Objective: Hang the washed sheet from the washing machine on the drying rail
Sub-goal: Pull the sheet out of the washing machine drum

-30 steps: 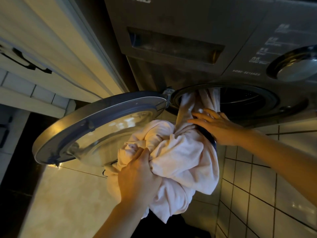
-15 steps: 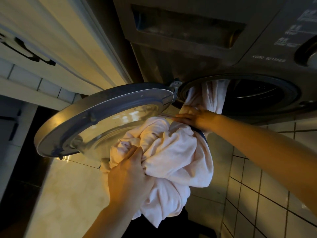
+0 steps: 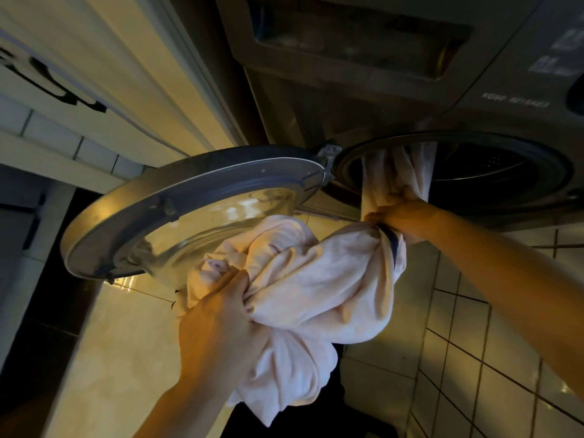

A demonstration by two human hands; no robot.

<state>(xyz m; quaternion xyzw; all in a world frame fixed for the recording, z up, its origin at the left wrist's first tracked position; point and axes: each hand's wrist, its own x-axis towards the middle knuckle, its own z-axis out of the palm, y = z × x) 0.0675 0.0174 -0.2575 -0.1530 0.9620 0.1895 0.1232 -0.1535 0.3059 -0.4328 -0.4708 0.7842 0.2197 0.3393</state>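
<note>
A pale pink sheet (image 3: 319, 289) hangs in a bunched mass in front of the grey washing machine (image 3: 363, 99). One twisted length of it still runs up into the drum opening (image 3: 493, 172). My left hand (image 3: 218, 324) grips the bunched lower part from below. My right hand (image 3: 401, 218) grips the twisted length just outside the drum's rim, where a dark trim shows in the cloth. No drying rail is in view.
The round glass door (image 3: 196, 213) stands swung open to the left, close beside the sheet. A pale cabinet (image 3: 104, 74) with a black handle fills the upper left. Glossy tiled floor (image 3: 493, 358) lies below.
My right hand went from resting spread on the sheet to closing round the twisted length at the drum's rim. The view has moved closer to the machine.
</note>
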